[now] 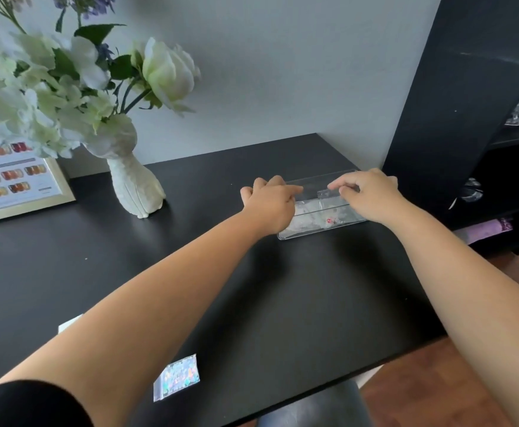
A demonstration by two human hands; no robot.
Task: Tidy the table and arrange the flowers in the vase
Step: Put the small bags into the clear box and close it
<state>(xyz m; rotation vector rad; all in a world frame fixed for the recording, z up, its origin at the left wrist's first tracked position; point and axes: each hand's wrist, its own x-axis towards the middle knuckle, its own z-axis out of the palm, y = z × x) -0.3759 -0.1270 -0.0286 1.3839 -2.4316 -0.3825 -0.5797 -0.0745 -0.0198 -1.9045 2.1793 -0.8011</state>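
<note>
Nearest on the black table point(252, 288), a small glittery packet point(176, 377) lies by the front edge, under the left forearm. Farther right, both hands rest on a clear plastic box point(319, 214) by the wall: the left hand point(270, 204) lies curled over its left end, while the right hand point(369, 195) seems to pinch a small clear piece at the lid. Far left, the white vase point(136, 186) stands upright holding white flowers point(76, 84), beside a framed chart point(11, 177).
</note>
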